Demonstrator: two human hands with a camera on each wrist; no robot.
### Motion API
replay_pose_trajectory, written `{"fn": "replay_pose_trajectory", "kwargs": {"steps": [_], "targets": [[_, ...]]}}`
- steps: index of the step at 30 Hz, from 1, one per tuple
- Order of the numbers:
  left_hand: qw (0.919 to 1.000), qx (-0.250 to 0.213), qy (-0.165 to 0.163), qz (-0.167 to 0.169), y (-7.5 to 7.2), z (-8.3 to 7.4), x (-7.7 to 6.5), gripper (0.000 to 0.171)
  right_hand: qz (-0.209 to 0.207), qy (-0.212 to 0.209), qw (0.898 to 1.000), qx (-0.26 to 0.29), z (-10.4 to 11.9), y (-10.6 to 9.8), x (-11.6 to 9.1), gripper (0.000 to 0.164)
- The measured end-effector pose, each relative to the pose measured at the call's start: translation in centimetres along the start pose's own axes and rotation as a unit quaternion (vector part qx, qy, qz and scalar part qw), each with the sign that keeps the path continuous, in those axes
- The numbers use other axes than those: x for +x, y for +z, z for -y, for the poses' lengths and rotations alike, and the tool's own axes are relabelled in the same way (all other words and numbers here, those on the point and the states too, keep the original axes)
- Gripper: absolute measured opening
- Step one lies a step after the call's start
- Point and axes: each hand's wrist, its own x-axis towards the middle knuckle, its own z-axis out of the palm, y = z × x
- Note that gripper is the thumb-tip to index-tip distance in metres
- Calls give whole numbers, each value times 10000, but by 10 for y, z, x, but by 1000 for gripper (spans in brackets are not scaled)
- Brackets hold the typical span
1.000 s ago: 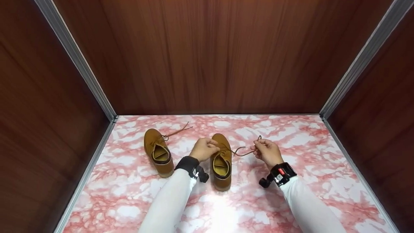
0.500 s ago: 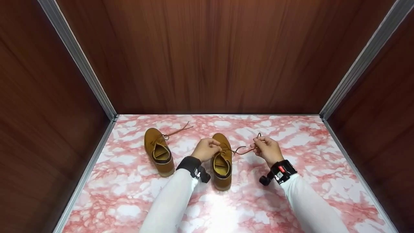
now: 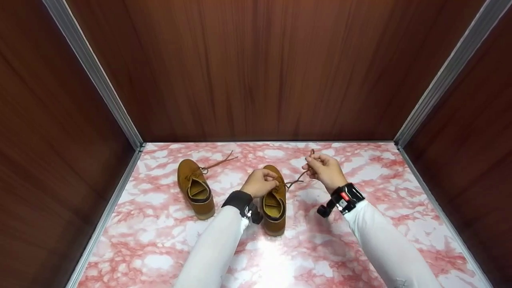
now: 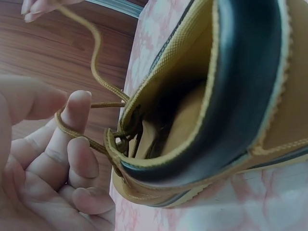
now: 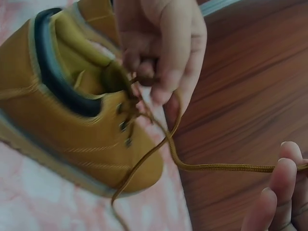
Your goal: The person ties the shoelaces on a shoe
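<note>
A tan lace-up shoe (image 3: 275, 229) with a dark collar stands in the middle of the surface, toe pointing away. Over its front, my left hand (image 3: 260, 183) holds a loop of the brown shoelace (image 4: 95, 52), which passes round its fingers in the left wrist view. To the right of the shoe, my right hand (image 3: 326, 170) pinches the other part of the lace near its end, and this stretch runs back to the eyelets. One loose lace end hangs beside the shoe in the right wrist view, crossing the held strand.
The matching tan shoe (image 3: 204, 208) stands to the left, its laces trailing to the right. Dark wood-grain panels (image 3: 256, 80) with grey metal edging (image 3: 116, 106) enclose the pink and white marbled surface (image 3: 160, 262) at the back and sides.
My right hand has moved farther back and slightly left, carrying the lace end with it. The left hand has shifted a little to the right over the shoe. Both shoes stay in place.
</note>
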Motion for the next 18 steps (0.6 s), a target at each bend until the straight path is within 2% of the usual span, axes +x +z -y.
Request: {"fn": "replay_pose_trajectory", "kwargs": {"steps": [7,11,15,18], "targets": [[9996,32,156,237,5,-4,4,28,190,-263,9995,64,30,23,12,17],[9994,235,162,181,8,-4,5,24,347,-282,9989,140,41,37,21,15],[9990,377,232,71,8,-3,6,17,753,-180,9966,-300,42,41,30,35],[9995,205,242,52,6,-1,5,19,995,-74,9918,-799,33,36,32,47]]}}
